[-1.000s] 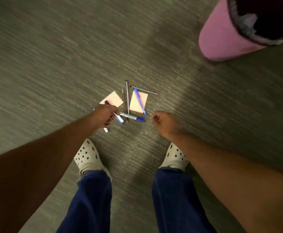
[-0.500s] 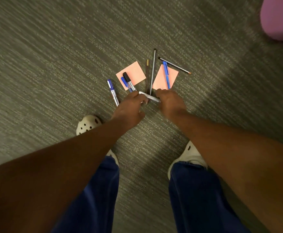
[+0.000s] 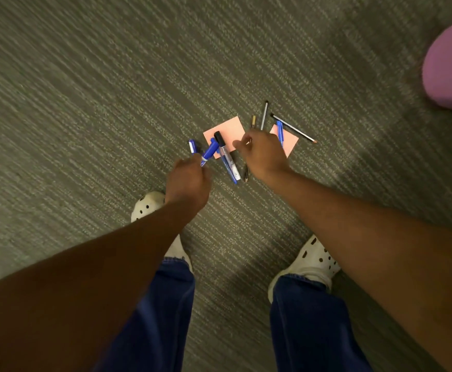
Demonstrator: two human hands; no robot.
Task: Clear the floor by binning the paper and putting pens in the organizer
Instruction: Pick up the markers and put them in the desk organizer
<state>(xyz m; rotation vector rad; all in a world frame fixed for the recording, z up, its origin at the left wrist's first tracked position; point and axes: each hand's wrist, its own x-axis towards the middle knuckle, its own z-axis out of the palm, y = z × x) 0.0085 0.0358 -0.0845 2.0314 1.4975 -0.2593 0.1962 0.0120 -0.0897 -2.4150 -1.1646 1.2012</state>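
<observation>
Here the left hand (image 3: 188, 181) is closed on a blue marker (image 3: 208, 154), its capped end pointing far and right, long axis diagonal across the carpet (image 3: 85, 103). A second blue pen (image 3: 192, 146) pokes out just left of it; whether the same fist holds it I cannot tell. Beside them a black-capped marker (image 3: 226, 154) lies half on a pink note (image 3: 227, 130), cap far, barrel running near and right, touching another blue pen (image 3: 231, 173) below it.

The right hand (image 3: 263, 154) hovers with fingers loosely spread, clamped on nothing visible, over a thin brown pen (image 3: 246, 171) whose axis runs near to far. Past it sit a grey pen (image 3: 264, 115), a blue pen (image 3: 280, 132) on a second note (image 3: 290, 142), and a pencil (image 3: 294, 129) angled right.

Risks, as I judge: the fistful may slip as more pens are added, scattering them again; the notes may get crumpled or lifted along with a pen; thin pens sit flat on carpet and may roll from a pinch. The pink bin (image 3: 450, 65) is far right, well apart; no organizer is visible.
</observation>
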